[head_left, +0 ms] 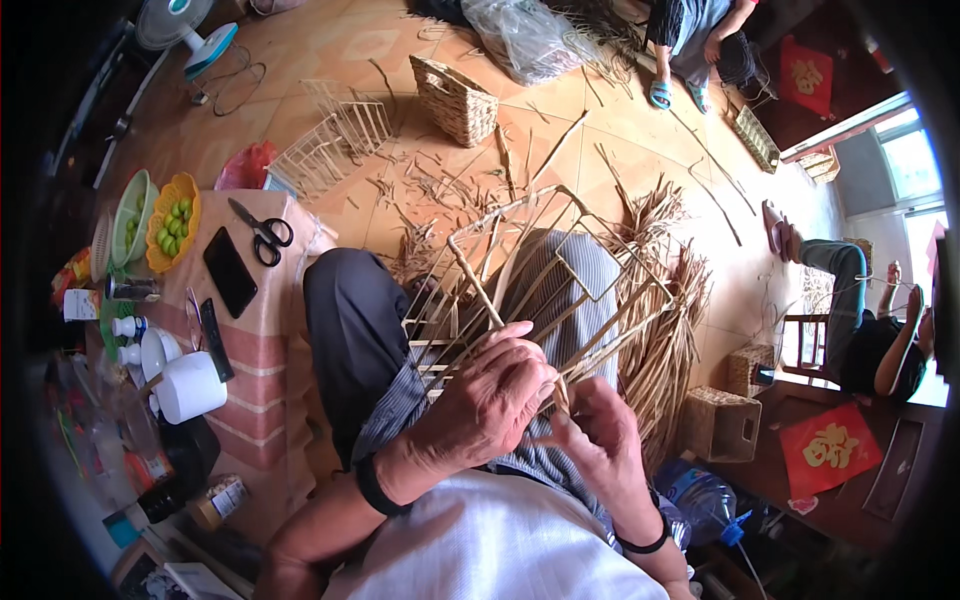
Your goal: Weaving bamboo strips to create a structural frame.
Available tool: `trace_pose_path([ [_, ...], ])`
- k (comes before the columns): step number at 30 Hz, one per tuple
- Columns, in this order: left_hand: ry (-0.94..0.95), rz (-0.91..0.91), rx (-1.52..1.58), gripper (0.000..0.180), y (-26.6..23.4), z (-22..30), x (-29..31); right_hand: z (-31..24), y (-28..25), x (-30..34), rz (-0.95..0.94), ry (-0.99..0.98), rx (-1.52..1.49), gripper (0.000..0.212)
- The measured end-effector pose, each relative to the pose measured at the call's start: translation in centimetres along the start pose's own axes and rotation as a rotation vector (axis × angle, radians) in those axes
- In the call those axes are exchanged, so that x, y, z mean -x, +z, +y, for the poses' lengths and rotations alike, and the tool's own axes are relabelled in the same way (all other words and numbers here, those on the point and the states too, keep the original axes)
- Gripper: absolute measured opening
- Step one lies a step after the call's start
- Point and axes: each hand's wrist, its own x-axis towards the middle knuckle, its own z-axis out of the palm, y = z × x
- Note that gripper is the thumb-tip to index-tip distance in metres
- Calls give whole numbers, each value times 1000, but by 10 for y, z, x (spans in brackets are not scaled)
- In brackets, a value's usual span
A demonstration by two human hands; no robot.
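Note:
A wire basket frame [474,276] lies tilted across my lap, its rim partly wrapped in dried plant strand. My left hand [492,402] is closed over the near edge of this frame, knuckles up. Between the two hands shows a short piece of dried strand [562,392]. My right hand [603,435] pinches that strand with thumb and fingers, close beside the left fingertips. The exact spot where strand meets frame is hidden by my fingers. A bundle of long dried stalks [678,320] rests against the right side of my lap.
On the left, a cloth-covered table [262,345] holds scissors [268,240], a black phone [230,271] and a yellow bowl [160,250] of green fruit. A woven basket [462,100] and bare frames [335,150] stand ahead on the floor. Other people sit far right and ahead.

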Motion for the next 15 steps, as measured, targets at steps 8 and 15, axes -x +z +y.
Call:
trace_pose_path([
  [8, -102, -12, 18, 9, -2, 7, 0, 9, -16, -1, -177, -295, 161, 21],
  [15, -105, -47, 27, 10, -2, 7, 1, 4, -54, 14, -515, 274, -258, 42],
])
